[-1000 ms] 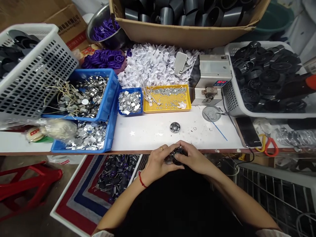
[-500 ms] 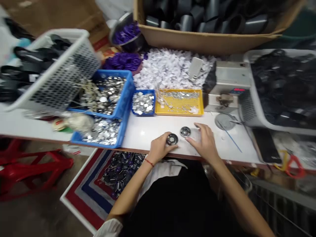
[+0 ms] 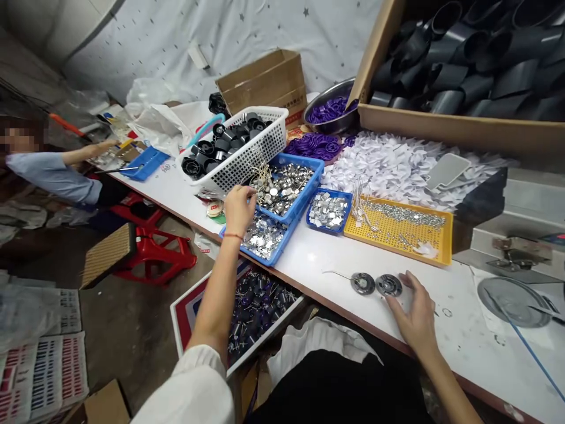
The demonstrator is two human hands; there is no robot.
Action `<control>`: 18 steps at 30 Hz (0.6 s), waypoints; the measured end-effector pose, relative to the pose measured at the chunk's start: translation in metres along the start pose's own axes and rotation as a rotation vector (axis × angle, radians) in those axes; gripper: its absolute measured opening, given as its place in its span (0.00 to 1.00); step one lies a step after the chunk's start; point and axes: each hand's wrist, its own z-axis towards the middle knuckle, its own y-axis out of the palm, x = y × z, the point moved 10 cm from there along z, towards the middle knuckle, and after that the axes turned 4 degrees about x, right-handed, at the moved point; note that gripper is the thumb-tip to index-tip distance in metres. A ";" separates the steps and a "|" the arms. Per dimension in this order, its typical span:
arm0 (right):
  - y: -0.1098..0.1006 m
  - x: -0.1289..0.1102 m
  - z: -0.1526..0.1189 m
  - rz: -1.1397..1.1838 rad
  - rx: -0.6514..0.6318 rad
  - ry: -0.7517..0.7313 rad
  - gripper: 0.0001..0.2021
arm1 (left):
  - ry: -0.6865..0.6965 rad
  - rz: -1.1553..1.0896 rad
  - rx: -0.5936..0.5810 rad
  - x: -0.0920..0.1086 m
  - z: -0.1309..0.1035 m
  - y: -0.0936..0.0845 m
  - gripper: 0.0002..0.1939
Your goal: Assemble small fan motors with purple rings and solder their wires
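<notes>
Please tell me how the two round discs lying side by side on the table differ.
The left disc has a thin strand trailing from it; the right disc shows none. The right hand's fingertips are at the right disc's edge, not the left disc's. Both are round.

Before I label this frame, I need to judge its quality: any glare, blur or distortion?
Head view: bright glare spot on the white tabletop; fine detail soft on the corded disc; metal machine looks wide-angle stretched; floor dim.
</notes>
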 end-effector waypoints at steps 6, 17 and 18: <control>0.002 0.002 0.000 -0.007 0.030 0.003 0.32 | 0.030 0.241 -0.405 0.000 0.059 0.065 0.06; -0.006 0.000 0.005 0.090 0.105 0.003 0.25 | 0.122 0.031 -0.300 0.002 0.053 0.046 0.16; -0.013 -0.003 0.006 0.101 0.152 0.001 0.23 | 0.139 0.002 -0.187 0.007 0.052 0.031 0.17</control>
